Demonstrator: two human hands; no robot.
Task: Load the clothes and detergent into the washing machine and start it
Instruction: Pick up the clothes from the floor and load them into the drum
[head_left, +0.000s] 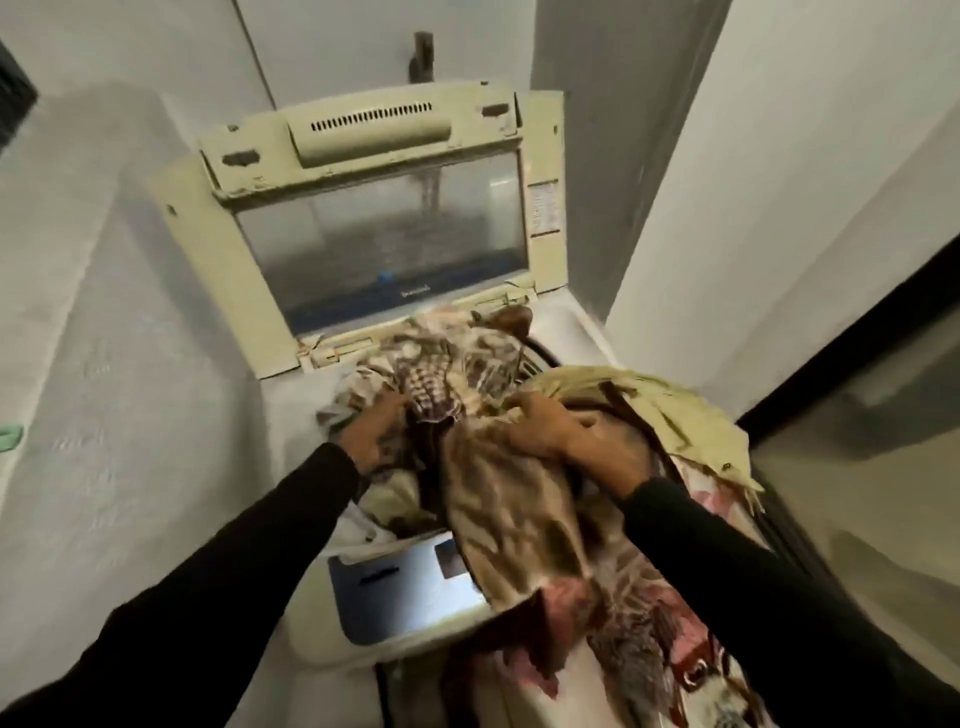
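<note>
With the left hand (371, 434) and right hand (566, 436) each closed in a grip on the brown patterned cloth (498, 499), pushing its trailing length down into the cream top-loading washing machine (249, 291) looked wisest.

Pale plaster walls (104, 260) enclose a narrow corner alcove.

Washer lid (249, 291) beyond both hands was cream plastic, matt, scuffed and chipped, w/ a cloudy see-through window (379, 239). Clothes (467, 364) under the hands were soft printed cloth, crumpled. Control panel (400, 582) below the left hand looked smooth, glossy plastic. Sleeves (249, 561) were matt black fabric.
</note>
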